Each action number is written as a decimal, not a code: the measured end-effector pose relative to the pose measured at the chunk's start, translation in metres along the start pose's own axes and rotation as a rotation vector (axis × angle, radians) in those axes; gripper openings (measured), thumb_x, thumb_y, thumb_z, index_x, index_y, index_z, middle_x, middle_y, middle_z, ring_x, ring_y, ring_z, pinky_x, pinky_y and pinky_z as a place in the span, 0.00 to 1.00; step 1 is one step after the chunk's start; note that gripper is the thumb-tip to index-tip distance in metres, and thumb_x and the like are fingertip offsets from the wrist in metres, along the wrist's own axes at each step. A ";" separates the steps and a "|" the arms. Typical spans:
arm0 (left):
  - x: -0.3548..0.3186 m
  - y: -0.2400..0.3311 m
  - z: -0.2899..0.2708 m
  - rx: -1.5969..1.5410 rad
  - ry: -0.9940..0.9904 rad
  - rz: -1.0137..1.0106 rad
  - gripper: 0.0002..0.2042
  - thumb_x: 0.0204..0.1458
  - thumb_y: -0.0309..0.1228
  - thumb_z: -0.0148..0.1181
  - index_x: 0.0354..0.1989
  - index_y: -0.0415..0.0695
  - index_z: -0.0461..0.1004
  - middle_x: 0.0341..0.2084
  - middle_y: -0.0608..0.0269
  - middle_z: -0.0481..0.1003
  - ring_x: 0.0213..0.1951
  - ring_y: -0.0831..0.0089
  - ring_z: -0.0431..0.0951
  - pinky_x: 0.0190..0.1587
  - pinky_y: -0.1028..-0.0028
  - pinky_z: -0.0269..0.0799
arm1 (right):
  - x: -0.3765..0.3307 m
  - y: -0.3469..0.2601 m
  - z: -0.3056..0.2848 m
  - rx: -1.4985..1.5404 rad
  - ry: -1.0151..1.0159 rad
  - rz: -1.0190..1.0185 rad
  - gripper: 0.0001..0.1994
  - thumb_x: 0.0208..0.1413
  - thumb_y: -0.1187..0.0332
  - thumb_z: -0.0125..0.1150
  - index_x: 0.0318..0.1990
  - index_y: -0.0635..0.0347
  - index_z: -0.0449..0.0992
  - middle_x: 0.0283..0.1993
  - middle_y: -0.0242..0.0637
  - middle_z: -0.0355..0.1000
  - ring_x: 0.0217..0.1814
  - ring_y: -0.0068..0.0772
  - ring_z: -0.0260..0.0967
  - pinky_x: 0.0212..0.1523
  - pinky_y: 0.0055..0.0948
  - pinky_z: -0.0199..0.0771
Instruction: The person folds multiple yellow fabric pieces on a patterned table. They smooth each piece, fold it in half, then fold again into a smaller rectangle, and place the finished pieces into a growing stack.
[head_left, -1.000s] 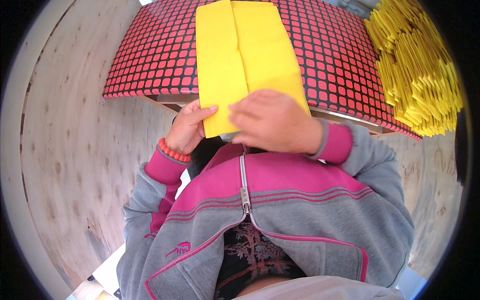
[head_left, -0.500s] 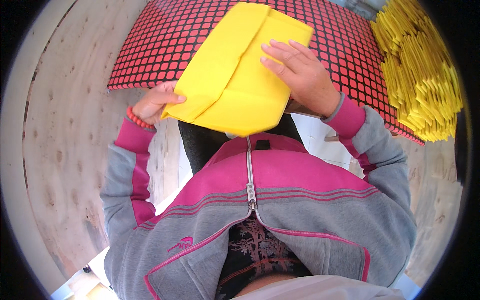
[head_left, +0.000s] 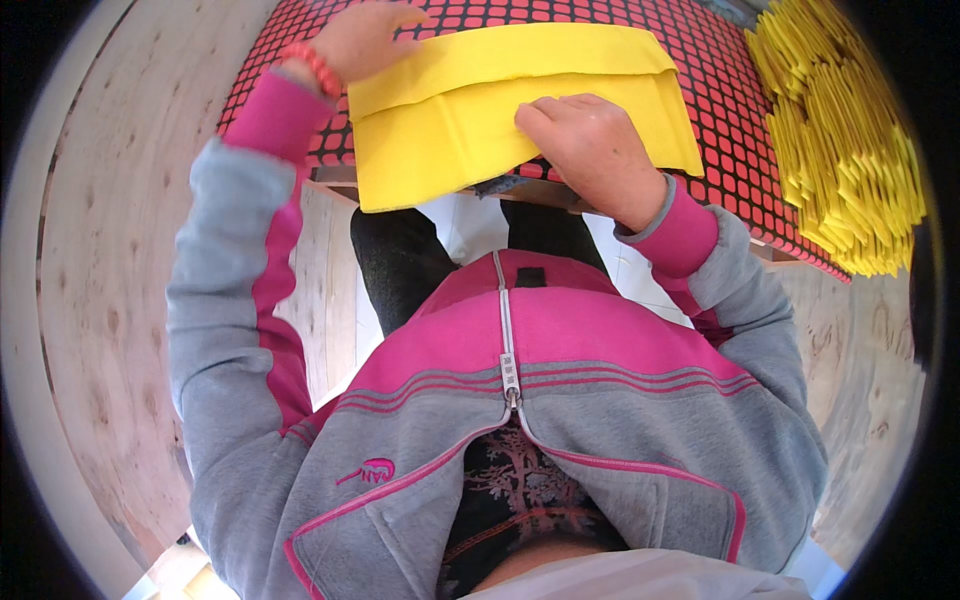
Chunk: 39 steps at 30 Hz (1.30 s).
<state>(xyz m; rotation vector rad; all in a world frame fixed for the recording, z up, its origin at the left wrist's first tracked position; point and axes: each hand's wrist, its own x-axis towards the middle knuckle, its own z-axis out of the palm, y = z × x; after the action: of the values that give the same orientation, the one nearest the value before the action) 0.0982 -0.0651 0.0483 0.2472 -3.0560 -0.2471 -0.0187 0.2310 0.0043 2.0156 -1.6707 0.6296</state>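
Note:
A folded yellow fabric piece [head_left: 450, 130] lies on the red-and-black checked cloth, with a flap running along its far side. Its near left corner hangs past the table's front edge. My right hand [head_left: 592, 150] is closed, fingers curled, on the near edge of the fabric right of its middle; the fingertips are partly hidden. At the fabric's far left corner is my left hand [head_left: 368, 42], wearing a red bead bracelet [head_left: 315, 68]. Its fingers are stretched out, slightly blurred, and hold nothing.
A tall stack of folded yellow fabric pieces [head_left: 845, 150] stands at the right end of the table. The checked cloth [head_left: 725, 120] covers the tabletop. Below its front edge are my dark-trousered legs [head_left: 395, 265]. A pale wooden surface [head_left: 120, 300] is at the left.
The yellow fabric has gone from raised and tilted in my hands to lying crosswise on the table. My left hand let go of its near corner and moved to the far left; my right hand closed.

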 end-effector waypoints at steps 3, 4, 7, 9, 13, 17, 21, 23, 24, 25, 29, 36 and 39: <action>-0.056 0.062 0.004 -0.125 0.012 0.227 0.29 0.57 0.42 0.66 0.62 0.37 0.70 0.58 0.46 0.73 0.60 0.54 0.74 0.63 0.63 0.68 | 0.001 -0.002 0.001 -0.011 -0.016 0.048 0.06 0.48 0.70 0.59 0.32 0.56 0.70 0.27 0.37 0.71 0.30 0.42 0.75 0.33 0.37 0.74; -0.076 0.082 0.007 -0.209 -0.013 0.287 0.33 0.55 0.45 0.67 0.65 0.39 0.68 0.61 0.45 0.71 0.63 0.53 0.71 0.65 0.59 0.65 | 0.001 -0.002 0.002 -0.006 -0.015 0.053 0.05 0.48 0.70 0.59 0.32 0.56 0.70 0.26 0.37 0.71 0.30 0.42 0.75 0.33 0.37 0.74; -0.104 0.129 0.024 0.133 0.038 0.196 0.33 0.51 0.38 0.69 0.64 0.38 0.67 0.61 0.45 0.70 0.62 0.50 0.71 0.66 0.53 0.63 | 0.001 -0.005 0.005 -0.004 -0.011 0.062 0.05 0.49 0.69 0.60 0.32 0.55 0.70 0.26 0.36 0.71 0.29 0.42 0.75 0.32 0.37 0.74; -0.102 0.138 0.032 0.203 0.061 0.103 0.30 0.49 0.34 0.67 0.62 0.38 0.68 0.58 0.47 0.72 0.59 0.51 0.73 0.65 0.53 0.64 | 0.001 -0.007 0.007 -0.027 -0.004 0.067 0.05 0.49 0.69 0.60 0.32 0.55 0.70 0.26 0.36 0.71 0.29 0.41 0.76 0.32 0.36 0.74; -0.098 0.140 0.043 0.369 0.186 0.069 0.19 0.52 0.26 0.57 0.53 0.36 0.73 0.46 0.51 0.78 0.53 0.57 0.77 0.62 0.56 0.67 | 0.001 -0.010 0.005 -0.016 0.003 0.098 0.06 0.49 0.70 0.60 0.33 0.56 0.70 0.27 0.37 0.72 0.31 0.41 0.76 0.32 0.36 0.74; -0.096 0.131 0.041 0.363 0.200 0.126 0.08 0.49 0.22 0.55 0.38 0.39 0.72 0.40 0.56 0.78 0.44 0.58 0.80 0.55 0.58 0.72 | -0.002 -0.012 0.000 -0.004 -0.083 0.158 0.08 0.49 0.71 0.60 0.36 0.59 0.71 0.30 0.38 0.72 0.34 0.43 0.75 0.35 0.37 0.75; -0.098 0.114 0.031 0.200 0.221 0.102 0.04 0.47 0.20 0.54 0.31 0.42 0.71 0.28 0.53 0.78 0.35 0.52 0.80 0.49 0.59 0.76 | -0.015 -0.005 -0.010 -0.013 -0.097 0.163 0.08 0.49 0.71 0.60 0.36 0.59 0.70 0.31 0.39 0.71 0.36 0.46 0.75 0.37 0.39 0.75; -0.100 0.104 0.028 0.186 0.241 0.112 0.07 0.45 0.19 0.56 0.33 0.44 0.73 0.24 0.52 0.77 0.33 0.51 0.80 0.51 0.59 0.76 | -0.028 0.007 -0.021 -0.083 -0.113 0.183 0.05 0.49 0.72 0.59 0.34 0.57 0.71 0.30 0.39 0.72 0.35 0.45 0.76 0.36 0.40 0.76; -0.101 0.099 0.026 0.167 0.243 0.116 0.09 0.45 0.19 0.57 0.34 0.44 0.74 0.25 0.52 0.78 0.34 0.51 0.80 0.52 0.59 0.76 | -0.036 0.014 -0.027 -0.110 -0.113 0.180 0.04 0.49 0.72 0.59 0.32 0.57 0.71 0.30 0.39 0.73 0.35 0.45 0.77 0.36 0.41 0.76; -0.103 0.094 0.025 0.151 0.250 0.123 0.10 0.44 0.19 0.57 0.36 0.44 0.75 0.26 0.51 0.79 0.35 0.51 0.80 0.53 0.59 0.76 | -0.043 0.023 -0.033 -0.133 -0.129 0.201 0.04 0.50 0.72 0.58 0.33 0.57 0.71 0.30 0.39 0.73 0.36 0.46 0.77 0.36 0.41 0.76; -0.107 0.075 0.025 -0.063 0.241 0.070 0.12 0.51 0.21 0.61 0.45 0.44 0.80 0.31 0.50 0.81 0.38 0.50 0.81 0.50 0.60 0.77 | -0.070 0.056 -0.057 -0.077 -0.198 0.281 0.07 0.51 0.74 0.58 0.38 0.57 0.74 0.33 0.41 0.75 0.37 0.49 0.77 0.38 0.42 0.76; -0.114 0.054 0.039 -0.584 0.254 -0.186 0.07 0.61 0.25 0.60 0.45 0.38 0.79 0.29 0.62 0.77 0.31 0.78 0.74 0.37 0.78 0.71 | -0.077 0.114 -0.075 0.525 -0.283 0.452 0.08 0.60 0.70 0.63 0.45 0.60 0.76 0.35 0.41 0.75 0.36 0.39 0.75 0.38 0.34 0.72; -0.115 0.049 0.048 -0.626 0.313 -0.265 0.07 0.62 0.26 0.60 0.43 0.37 0.77 0.28 0.66 0.75 0.31 0.82 0.72 0.36 0.80 0.69 | -0.080 0.129 -0.066 0.746 -0.221 0.595 0.09 0.62 0.69 0.63 0.45 0.63 0.76 0.33 0.36 0.74 0.38 0.25 0.73 0.38 0.28 0.71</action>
<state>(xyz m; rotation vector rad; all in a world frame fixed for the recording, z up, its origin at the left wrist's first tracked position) 0.2006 0.0091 0.0033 0.5759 -2.4765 -1.0371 -0.1630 0.3112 0.0147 2.0713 -2.4636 1.4550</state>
